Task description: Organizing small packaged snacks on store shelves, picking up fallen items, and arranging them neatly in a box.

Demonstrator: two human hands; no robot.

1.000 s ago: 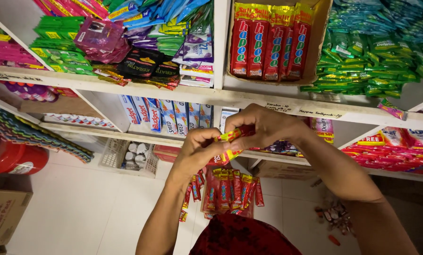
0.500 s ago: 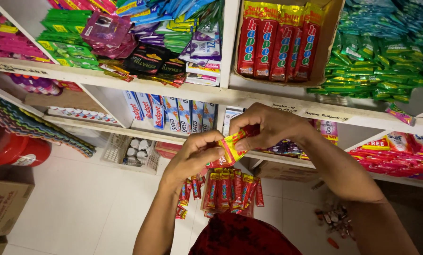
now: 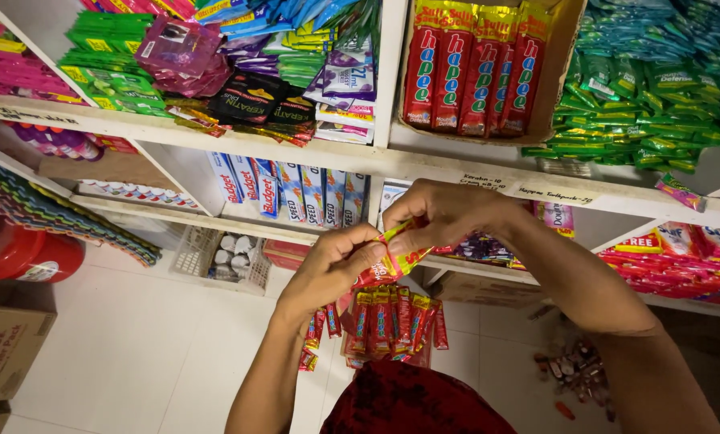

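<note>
1. Head-camera view: a strip of red and yellow foil sachets (image 3: 388, 309) is being held up in front of white shop shelving (image 3: 296, 153), roughly at the level of the lower shelf edge.
2. The top of the strip is being pinched by the left hand (image 3: 332, 269), its fingers clenched on the uppermost sachet.
3. The same top sachet is being grasped from above by the right hand (image 3: 444, 213), thumb and fingertips closed on the foil, the two hands touching each other there.
4. The rest of the strip is being left hanging below the hands, fanned into several rows above a dark red cloth (image 3: 416, 402) at the bottom edge.
5. A cardboard box of red and yellow sachets (image 3: 476, 68) is being displayed on the upper shelf, just above the right hand.
6. Green sachets (image 3: 641, 96) are being piled to its right, and blue and white packets (image 3: 296, 193) are being stood on the shelf left of the hands.
7. A red plastic tub (image 3: 22, 253) is being kept on the white floor at far left.
</note>
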